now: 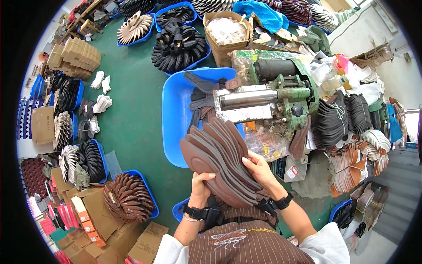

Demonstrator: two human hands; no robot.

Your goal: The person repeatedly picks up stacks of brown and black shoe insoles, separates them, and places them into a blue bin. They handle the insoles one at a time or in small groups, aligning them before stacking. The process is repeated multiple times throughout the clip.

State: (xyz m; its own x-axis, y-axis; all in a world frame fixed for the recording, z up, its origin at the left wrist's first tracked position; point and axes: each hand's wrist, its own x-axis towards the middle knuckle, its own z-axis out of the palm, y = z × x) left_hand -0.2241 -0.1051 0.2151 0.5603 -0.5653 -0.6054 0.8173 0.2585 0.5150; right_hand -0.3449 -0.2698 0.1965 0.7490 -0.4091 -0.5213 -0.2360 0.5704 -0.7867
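A fanned stack of brown shoe insoles (220, 160) is held up in front of my apron, tilted, between both hands. My left hand (201, 188) grips its lower left edge, the thumb lying across the front insole. On the other side my right hand (258, 168) clasps the right edge, thumb on top; the fingers beneath are hidden. Just beyond the stack stands a green machine with a shiny metal roller (248, 99). Under the roller's left end, a blue tub (171, 132) holds dark grey and brown insoles (200, 99). One small brown piece (233, 83) lies by the roller.
Bundled insoles (332, 119) are piled right of the machine. Blue baskets of black shoe parts (180, 49) and an open carton (226, 33) stand beyond it. At left are cardboard boxes (99, 207), a basket of glossy brown parts (129, 198) and white bundles on the green floor (132, 97).
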